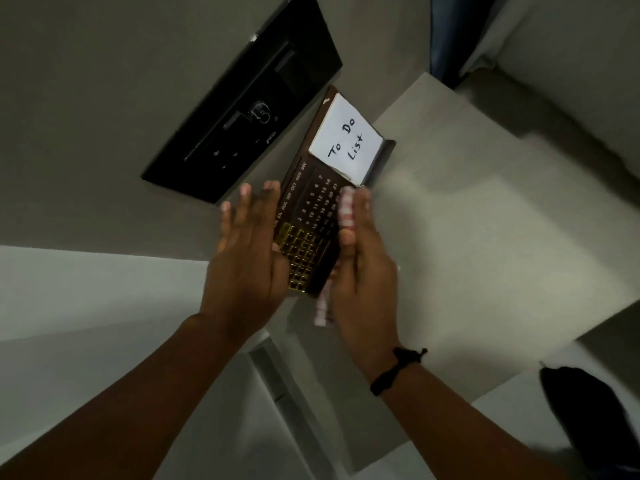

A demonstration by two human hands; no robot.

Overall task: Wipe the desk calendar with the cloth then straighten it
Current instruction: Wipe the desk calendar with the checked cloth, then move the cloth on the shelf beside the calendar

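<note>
Your dark wooden desk calendar with gold frames (311, 216) stands on the pale desk (450, 220) between both hands. Brace it with your open left hand (247, 251); your right hand (363, 265), gripping the red-checked cloth (346, 209), wipes along its edge.

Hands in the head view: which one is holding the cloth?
The right hand, the one with the black wristband, grips the pink-and-white checked cloth against the desk calendar. The left hand is open with fingers spread and holds nothing.
</note>
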